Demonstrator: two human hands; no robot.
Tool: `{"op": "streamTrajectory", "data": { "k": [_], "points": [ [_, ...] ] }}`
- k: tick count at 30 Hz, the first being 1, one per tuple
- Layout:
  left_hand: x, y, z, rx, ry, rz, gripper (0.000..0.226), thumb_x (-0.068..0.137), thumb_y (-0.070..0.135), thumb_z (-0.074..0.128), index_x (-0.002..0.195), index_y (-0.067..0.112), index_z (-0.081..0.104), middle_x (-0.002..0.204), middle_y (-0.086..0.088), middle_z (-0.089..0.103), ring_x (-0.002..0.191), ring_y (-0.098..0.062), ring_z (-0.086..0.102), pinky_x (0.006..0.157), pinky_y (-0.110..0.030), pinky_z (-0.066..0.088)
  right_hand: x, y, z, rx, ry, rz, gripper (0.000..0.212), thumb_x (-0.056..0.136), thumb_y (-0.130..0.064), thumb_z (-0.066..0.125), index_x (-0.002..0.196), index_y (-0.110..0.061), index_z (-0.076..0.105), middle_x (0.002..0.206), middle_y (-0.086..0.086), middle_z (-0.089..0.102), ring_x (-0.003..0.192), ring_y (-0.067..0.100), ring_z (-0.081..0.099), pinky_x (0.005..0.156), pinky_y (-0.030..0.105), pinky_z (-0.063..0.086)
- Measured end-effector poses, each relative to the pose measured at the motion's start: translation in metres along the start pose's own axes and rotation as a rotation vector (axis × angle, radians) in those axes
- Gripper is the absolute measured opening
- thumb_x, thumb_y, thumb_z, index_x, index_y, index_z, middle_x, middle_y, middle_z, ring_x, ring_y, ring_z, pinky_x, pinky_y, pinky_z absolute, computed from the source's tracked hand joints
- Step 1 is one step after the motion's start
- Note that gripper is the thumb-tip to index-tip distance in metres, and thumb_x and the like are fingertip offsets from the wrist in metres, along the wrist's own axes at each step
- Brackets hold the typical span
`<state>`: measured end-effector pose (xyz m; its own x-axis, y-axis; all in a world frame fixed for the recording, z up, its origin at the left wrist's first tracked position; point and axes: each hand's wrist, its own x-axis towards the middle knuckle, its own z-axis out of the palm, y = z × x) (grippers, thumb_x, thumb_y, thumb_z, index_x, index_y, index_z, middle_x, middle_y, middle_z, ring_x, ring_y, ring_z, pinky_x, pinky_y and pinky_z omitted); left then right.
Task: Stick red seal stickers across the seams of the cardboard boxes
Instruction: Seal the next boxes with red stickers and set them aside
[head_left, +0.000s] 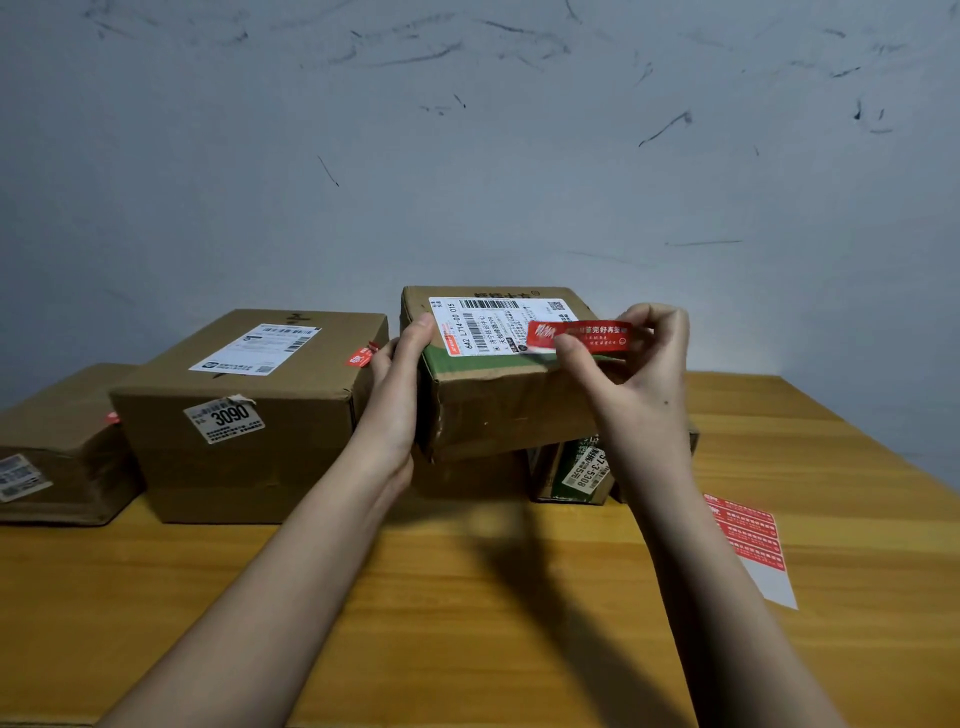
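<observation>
My left hand (397, 384) holds the left side of a cardboard box (498, 405). My thumb lies on its top edge and my other fingers curl round the side. This box sits on top of other boxes, so it is higher than the rest. It has a white shipping label (493, 325) on top.

My right hand (636, 374) pinches a red seal sticker (579, 336) between my thumb and fingers. The sticker is long and flat. It is over the front top edge of the box, partly over the white label. I cannot tell if it touches the box.

Under the held box is a small box with green print (574, 470). To the left stands a big box with "3090" on it (244, 415). It has a red sticker (361, 356) on its right top edge. Another box (57, 447) is at the far left.

All of it rests on a wooden table (467, 597). A sheet of red stickers (753, 545) lies flat on the table, to my right.
</observation>
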<state>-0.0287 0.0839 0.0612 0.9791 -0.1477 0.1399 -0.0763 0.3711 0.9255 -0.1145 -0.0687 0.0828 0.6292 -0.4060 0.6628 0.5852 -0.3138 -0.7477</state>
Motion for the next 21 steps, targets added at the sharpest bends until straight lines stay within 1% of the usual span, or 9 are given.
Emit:
{"op": "streamTrajectory", "data": {
  "k": [2,5,7,9,11,13,17,19,21],
  "points": [
    [-0.002,0.002,0.0,-0.007,-0.005,-0.014,0.084,0.06,0.072,0.063,0.129,0.024,0.055,0.114,-0.004,0.07,0.104,-0.02,0.067,0.083,-0.039,0.056,-0.001,0.003,-0.003,0.075,0.037,-0.022,0.029,0.083,-0.026,0.067,0.095,-0.029,0.04,0.092,-0.006,0.052,0.085,0.007,0.057,0.077,0.023,0.046],
    [-0.003,0.004,-0.001,-0.029,-0.027,-0.022,0.056,0.081,0.062,0.055,0.121,0.023,0.063,0.111,-0.003,0.071,0.101,-0.019,0.068,0.083,-0.037,0.055,0.001,0.007,-0.009,0.1,0.094,-0.059,0.022,0.086,-0.027,0.06,0.097,-0.028,0.041,0.095,0.001,0.052,0.088,0.011,0.055,0.075,0.024,0.045],
    [-0.005,0.006,-0.001,-0.043,-0.048,-0.032,0.049,0.087,0.058,0.05,0.119,0.024,0.065,0.11,-0.003,0.072,0.101,-0.019,0.068,0.08,-0.035,0.055,0.002,0.008,-0.012,0.117,0.126,-0.071,0.021,0.087,-0.022,0.058,0.098,-0.027,0.04,0.097,0.007,0.053,0.089,0.014,0.056,0.071,0.019,0.045],
    [-0.007,0.007,0.0,-0.049,-0.059,-0.04,0.047,0.088,0.057,0.049,0.119,0.025,0.065,0.11,-0.004,0.072,0.101,-0.02,0.068,0.077,-0.034,0.055,0.003,0.008,-0.014,0.114,0.15,-0.098,0.022,0.09,-0.015,0.057,0.097,-0.026,0.039,0.098,0.008,0.051,0.089,0.014,0.055,0.068,0.015,0.045],
    [-0.008,0.007,0.0,-0.055,-0.068,-0.055,0.048,0.088,0.057,0.049,0.119,0.025,0.065,0.109,-0.004,0.072,0.1,-0.02,0.069,0.074,-0.033,0.055,0.004,0.007,-0.015,0.107,0.153,-0.124,0.025,0.093,-0.006,0.056,0.096,-0.025,0.039,0.095,0.0,0.052,0.088,0.008,0.055,0.069,0.014,0.044],
    [-0.01,0.009,0.001,-0.065,-0.076,-0.075,0.049,0.089,0.058,0.048,0.119,0.024,0.066,0.107,-0.005,0.072,0.097,-0.02,0.07,0.07,-0.032,0.056,0.005,0.009,-0.017,0.098,0.139,-0.142,0.026,0.094,-0.003,0.054,0.097,-0.024,0.04,0.093,-0.009,0.053,0.088,0.002,0.056,0.075,0.019,0.044],
    [-0.014,0.012,-0.002,-0.061,-0.088,-0.114,0.051,0.087,0.062,0.048,0.115,0.026,0.068,0.107,-0.005,0.073,0.098,-0.022,0.07,0.076,-0.035,0.055,0.004,0.015,-0.019,0.061,0.095,-0.168,0.024,0.089,-0.019,0.056,0.103,-0.029,0.039,0.11,-0.01,0.056,0.107,0.008,0.056,0.09,0.033,0.044],
    [-0.016,0.013,-0.005,-0.066,-0.079,-0.135,0.051,0.084,0.064,0.049,0.113,0.027,0.07,0.108,-0.005,0.072,0.101,-0.024,0.068,0.082,-0.041,0.055,0.004,0.017,-0.019,0.038,0.066,-0.186,0.029,0.085,-0.028,0.057,0.107,-0.028,0.038,0.122,-0.006,0.054,0.117,0.01,0.054,0.096,0.03,0.043],
    [-0.018,0.014,-0.007,-0.073,-0.078,-0.158,0.05,0.084,0.065,0.05,0.111,0.028,0.071,0.108,-0.006,0.072,0.101,-0.025,0.068,0.087,-0.045,0.054,0.002,0.018,-0.015,0.065,0.031,-0.194,0.036,0.083,-0.028,0.058,0.11,-0.026,0.036,0.132,-0.001,0.05,0.121,0.009,0.053,0.098,0.026,0.042]
  ]
}}
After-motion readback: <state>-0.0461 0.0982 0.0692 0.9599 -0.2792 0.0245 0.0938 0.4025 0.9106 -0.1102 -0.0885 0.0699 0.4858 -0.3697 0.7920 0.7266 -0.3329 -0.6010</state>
